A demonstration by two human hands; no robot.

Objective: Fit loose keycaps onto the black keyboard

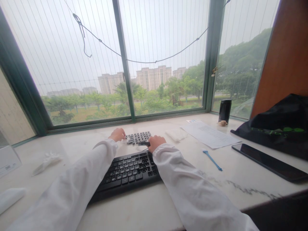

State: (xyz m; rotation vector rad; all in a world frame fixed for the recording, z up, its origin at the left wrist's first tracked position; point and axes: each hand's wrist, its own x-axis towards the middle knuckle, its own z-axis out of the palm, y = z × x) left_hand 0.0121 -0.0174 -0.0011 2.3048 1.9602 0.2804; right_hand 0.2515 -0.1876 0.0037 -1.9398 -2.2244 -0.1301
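Note:
A black keyboard (pixel 127 171) lies on the white marble sill in front of me, between my two white sleeves. Beyond it sits a cluster of loose black keycaps (pixel 138 137). My left hand (pixel 117 134) rests at the left edge of that cluster, fingers curled; what it holds, if anything, is hidden. My right hand (pixel 156 142) is closed around a small dark object (pixel 144 143) at the cluster's right edge, just past the keyboard's top edge.
A blue plastic tool (pixel 212 160) lies right of the keyboard. Papers (pixel 209 134), a phone (pixel 269 162), a black bag (pixel 279 128) and a dark cup (pixel 225 110) sit to the right. Crumpled tissue (pixel 47 162) lies left. Window glass stands behind.

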